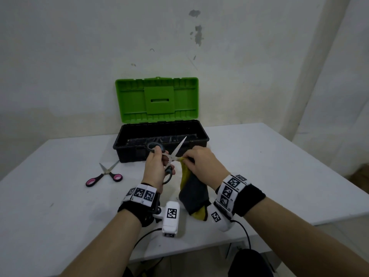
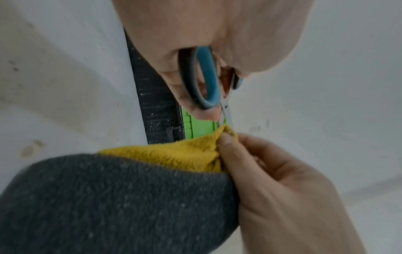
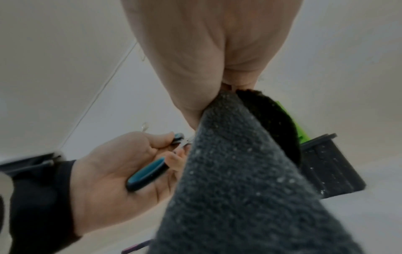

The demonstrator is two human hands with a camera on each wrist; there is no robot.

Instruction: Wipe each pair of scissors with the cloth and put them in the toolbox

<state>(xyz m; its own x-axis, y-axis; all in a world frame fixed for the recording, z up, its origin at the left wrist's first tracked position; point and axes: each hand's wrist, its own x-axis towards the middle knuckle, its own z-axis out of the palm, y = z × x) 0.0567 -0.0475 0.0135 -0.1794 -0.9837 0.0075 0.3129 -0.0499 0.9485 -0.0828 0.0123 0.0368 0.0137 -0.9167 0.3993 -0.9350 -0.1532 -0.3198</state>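
Observation:
My left hand (image 1: 157, 166) grips the dark, teal-lined handles of a pair of scissors (image 1: 175, 151), its blades spread apart above the table. One blade points up toward the toolbox (image 1: 159, 142); the other runs into the yellow and grey cloth (image 1: 192, 188). My right hand (image 1: 201, 163) pinches that cloth around the blade, the rest of it hanging down. In the left wrist view the teal handle loop (image 2: 206, 77) sits on my fingers and the right hand (image 2: 282, 180) squeezes the yellow cloth (image 2: 185, 154). The right wrist view shows the grey cloth (image 3: 228, 171) and the handle (image 3: 147, 173) in my left palm.
A second pair of scissors (image 1: 105, 174) with pink-lined black handles lies on the white table (image 1: 60, 196), left of my hands. The black toolbox stands against the wall with its green lid (image 1: 156, 99) raised. Cables hang at the near table edge.

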